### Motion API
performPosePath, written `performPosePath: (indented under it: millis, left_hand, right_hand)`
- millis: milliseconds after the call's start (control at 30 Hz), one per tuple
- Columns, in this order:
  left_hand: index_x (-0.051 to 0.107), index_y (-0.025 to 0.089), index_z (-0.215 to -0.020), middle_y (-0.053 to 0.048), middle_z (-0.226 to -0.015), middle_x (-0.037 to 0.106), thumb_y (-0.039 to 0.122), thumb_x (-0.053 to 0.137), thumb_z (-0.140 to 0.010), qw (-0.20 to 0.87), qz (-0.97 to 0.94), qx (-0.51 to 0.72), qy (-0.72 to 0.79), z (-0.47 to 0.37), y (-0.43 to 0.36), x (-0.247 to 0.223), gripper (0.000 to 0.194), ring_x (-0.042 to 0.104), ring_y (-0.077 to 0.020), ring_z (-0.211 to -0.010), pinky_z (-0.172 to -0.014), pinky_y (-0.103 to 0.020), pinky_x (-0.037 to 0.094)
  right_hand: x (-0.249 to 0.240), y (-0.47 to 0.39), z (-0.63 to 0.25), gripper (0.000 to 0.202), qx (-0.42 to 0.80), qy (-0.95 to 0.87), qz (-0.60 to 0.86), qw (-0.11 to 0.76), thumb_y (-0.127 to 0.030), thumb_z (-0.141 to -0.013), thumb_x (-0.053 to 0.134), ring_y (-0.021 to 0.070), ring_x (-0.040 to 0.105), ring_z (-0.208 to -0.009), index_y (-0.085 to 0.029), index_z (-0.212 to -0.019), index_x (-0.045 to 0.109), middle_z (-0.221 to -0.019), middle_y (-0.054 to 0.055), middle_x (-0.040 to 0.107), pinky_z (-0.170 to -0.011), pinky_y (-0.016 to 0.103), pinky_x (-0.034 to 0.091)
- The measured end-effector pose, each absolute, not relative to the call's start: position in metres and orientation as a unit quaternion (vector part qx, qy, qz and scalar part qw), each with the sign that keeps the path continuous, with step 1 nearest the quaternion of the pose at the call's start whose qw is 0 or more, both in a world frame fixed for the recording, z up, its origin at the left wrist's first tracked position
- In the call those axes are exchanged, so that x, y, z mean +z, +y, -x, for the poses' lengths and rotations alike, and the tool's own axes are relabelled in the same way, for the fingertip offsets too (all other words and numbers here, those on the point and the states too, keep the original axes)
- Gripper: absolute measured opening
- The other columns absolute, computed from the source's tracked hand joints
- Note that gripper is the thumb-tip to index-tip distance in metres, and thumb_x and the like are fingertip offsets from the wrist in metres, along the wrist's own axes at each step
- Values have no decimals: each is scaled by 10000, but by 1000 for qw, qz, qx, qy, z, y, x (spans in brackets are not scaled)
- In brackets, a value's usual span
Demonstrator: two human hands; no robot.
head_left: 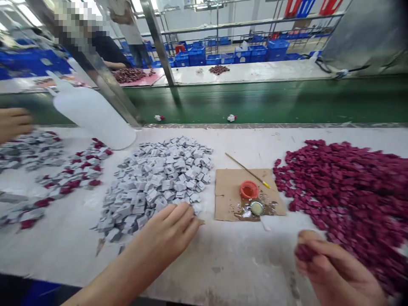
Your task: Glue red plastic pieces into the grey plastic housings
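My left hand (pixel 175 227) is at the near right edge of a pile of small grey pieces (pixel 162 174), its fingers curled down; what they hold, if anything, is hidden. At the lower right, my right hand (pixel 331 267) pinches a dark red piece (pixel 305 252) between thumb and fingers, beside a large heap of dark red pieces (pixel 347 182). Between the heaps lies a cardboard sheet (pixel 228 182) with wet spots. It bears a red cap (pixel 249 190), a metal bottle cap (pixel 256 207) and part of a thin stick with a yellow tip (pixel 248 171).
A white bottle (pixel 92 114) leans at the left by a metal post (pixel 111 87). Another person's hand (pixel 14 123) is at the left edge, above grey and red pieces. Two small pieces sit on the green belt (pixel 197 104), with blue crates beyond.
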State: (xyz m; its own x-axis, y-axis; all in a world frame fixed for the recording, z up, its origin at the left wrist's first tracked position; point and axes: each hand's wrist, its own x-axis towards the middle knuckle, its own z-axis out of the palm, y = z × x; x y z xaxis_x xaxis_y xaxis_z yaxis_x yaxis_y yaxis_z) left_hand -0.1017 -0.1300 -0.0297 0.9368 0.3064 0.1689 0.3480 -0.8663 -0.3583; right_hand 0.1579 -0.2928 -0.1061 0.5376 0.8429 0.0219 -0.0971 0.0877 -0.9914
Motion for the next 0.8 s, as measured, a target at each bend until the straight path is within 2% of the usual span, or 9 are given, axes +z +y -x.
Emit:
performPosePath:
  millis: [167,233,300,367,467,533,633,800]
  left_hand:
    - [675,174,-934,-83,-849,698,-84,285,-850,198,958,-134,-159,117,-129,-38,475,636,-244,-835,-759,-366,465]
    - [665,149,-1014,-103,-901,664,-63,265,-862,141,961,-176,-160,124,-134,-42,477,629,-241,-848,-747,-356,486]
    - [642,173,-1096,-90,-978,624,7,362,-886,-17,956,-225,-186,126,-144,-42,388,626,-200,-861,-743,-295,513]
    - [636,260,-1110,-50,-1058,606,113,537,-870,-273,893,-273,-233,121,-156,-42,299,631,-158,-900,-743,-223,532]
    - [674,338,-1052,-11,-1085,658,331,668,-847,-668,604,-308,-306,104,-177,-44,205,659,-135,-887,-717,-197,548]
    - [696,314,-1057,-20,-1047,698,448,697,-813,-817,379,-288,-325,90,-190,-50,279,681,-123,-839,-728,-195,548]
    - [722,229,-969,-28,-977,720,445,763,-747,-887,178,-275,-325,73,-203,-60,312,703,-101,-782,-750,-171,538]
    - [670,198,-866,2,-940,734,359,808,-712,-915,50,-272,-293,67,-212,-68,262,720,-84,-720,-648,-128,535]
  right_hand:
    - [-73,-281,-136,176,395,-265,579,662,-322,-746,783,165,688,-633,-314,-921,757,-928,53,718,-580,248,607]
    - [-69,-282,-130,194,388,-264,580,666,-330,-770,764,151,692,-634,-325,-963,747,-857,43,726,-601,214,600]
    - [-69,-284,-127,194,365,-266,586,673,-342,-771,764,135,686,-607,-326,-963,745,-786,31,726,-593,183,587]
    - [-71,-283,-126,194,334,-268,600,676,-355,-737,791,127,681,-591,-308,-922,754,-795,28,728,-589,171,582]
    - [-76,-279,-130,231,274,-283,640,659,-376,-721,800,150,694,-652,-265,-919,755,-861,48,733,-610,189,590]
    - [-79,-275,-133,263,227,-323,669,629,-388,-760,764,177,701,-733,-236,-974,744,-888,66,734,-614,206,592]
    - [-80,-266,-135,284,146,-397,709,564,-367,-806,718,186,698,-814,-219,-1048,715,-959,59,729,-638,223,589]
    - [-72,-245,-136,174,9,-541,696,473,-264,-856,669,147,661,-894,-256,-1028,695,-992,-1,700,-832,250,546]
